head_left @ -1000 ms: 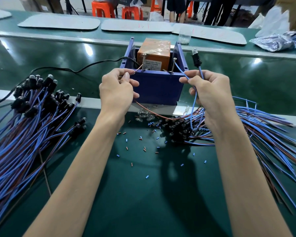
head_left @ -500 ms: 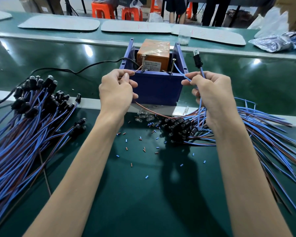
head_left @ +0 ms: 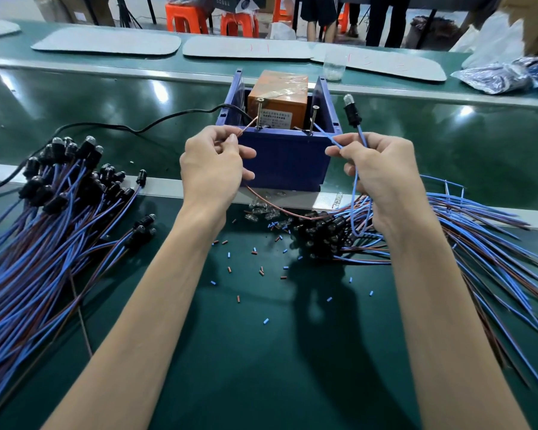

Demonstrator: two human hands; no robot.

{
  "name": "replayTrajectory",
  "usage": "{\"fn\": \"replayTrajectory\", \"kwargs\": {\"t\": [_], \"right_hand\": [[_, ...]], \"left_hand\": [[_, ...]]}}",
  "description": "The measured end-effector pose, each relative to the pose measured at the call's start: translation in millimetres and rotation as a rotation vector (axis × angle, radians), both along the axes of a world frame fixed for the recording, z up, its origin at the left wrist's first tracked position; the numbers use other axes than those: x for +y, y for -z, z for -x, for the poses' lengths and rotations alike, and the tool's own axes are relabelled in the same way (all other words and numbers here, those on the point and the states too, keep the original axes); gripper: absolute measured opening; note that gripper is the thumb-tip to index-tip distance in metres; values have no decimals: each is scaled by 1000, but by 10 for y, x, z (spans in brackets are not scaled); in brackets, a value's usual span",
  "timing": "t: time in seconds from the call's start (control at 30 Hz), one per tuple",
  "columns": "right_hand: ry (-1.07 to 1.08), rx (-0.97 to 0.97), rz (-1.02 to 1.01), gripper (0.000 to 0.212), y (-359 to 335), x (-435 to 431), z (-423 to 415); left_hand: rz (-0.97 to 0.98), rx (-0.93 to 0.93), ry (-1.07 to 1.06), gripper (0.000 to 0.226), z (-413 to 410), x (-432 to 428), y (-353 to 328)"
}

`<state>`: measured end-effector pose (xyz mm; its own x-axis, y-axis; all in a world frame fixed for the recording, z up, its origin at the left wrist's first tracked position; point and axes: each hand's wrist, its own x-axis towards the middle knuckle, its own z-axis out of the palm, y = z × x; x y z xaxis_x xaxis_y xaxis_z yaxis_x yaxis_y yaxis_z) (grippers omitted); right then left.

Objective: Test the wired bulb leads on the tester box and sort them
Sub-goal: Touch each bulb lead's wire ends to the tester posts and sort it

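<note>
Fingers of the left hand are pinching a brown lead, its bare tip reaching the left screw post of the blue tester box just beyond them. The right hand is pinching the blue lead, which is running up to the right screw post, and is gripping the wire below the upright bulb. One heap of wired bulbs is lying on the desk beneath the right wrist; another heap is lying well left of the left hand.
</note>
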<state>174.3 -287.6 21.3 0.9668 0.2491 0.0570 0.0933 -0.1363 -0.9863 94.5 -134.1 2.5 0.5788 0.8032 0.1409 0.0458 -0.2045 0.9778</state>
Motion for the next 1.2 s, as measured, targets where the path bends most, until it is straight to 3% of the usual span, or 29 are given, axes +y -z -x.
{"fn": "replayTrajectory", "kwargs": {"t": [1.2], "right_hand": [[-15, 12, -35, 21, -72, -30, 21]], "left_hand": [[-27, 15, 5, 29, -29, 61, 20]]}}
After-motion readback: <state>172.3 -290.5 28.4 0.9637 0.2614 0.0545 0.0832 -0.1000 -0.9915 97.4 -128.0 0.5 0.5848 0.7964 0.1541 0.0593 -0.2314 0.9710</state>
